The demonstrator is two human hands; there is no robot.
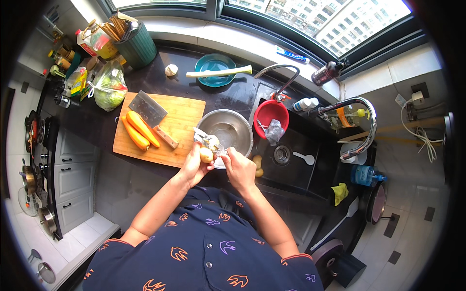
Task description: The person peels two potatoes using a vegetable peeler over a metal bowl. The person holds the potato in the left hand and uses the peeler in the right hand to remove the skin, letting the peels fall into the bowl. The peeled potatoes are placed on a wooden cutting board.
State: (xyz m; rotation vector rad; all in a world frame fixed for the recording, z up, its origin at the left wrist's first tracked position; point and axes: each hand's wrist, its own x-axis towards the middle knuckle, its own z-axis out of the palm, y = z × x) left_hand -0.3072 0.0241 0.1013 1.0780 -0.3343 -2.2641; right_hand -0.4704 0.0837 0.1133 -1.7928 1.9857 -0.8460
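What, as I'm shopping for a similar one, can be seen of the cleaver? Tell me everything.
The cleaver has a broad, roughly rectangular grey metal-looking blade and a brown wooden-looking handle. It lies flat on the wooden cutting board, blade toward the far side, handle slanting to the near right. Carrots lie close along its left side; whether they touch it is unclear. The left hand and right hand are both off it.

Shows yellow-tan on the potato [206, 155] and silver on the bowl [227, 127] near the dial's centre, with orange on the carrots [142, 129] at nine o'clock over honey tan on the cutting board [185, 114]. Turns teal on the plate [216, 64] at twelve, red on the basin [262, 114] at two, yellow on the cloth [340, 193] at four. Bears orange and purple flame-like outlines across the navy shirt [199, 237] at six.
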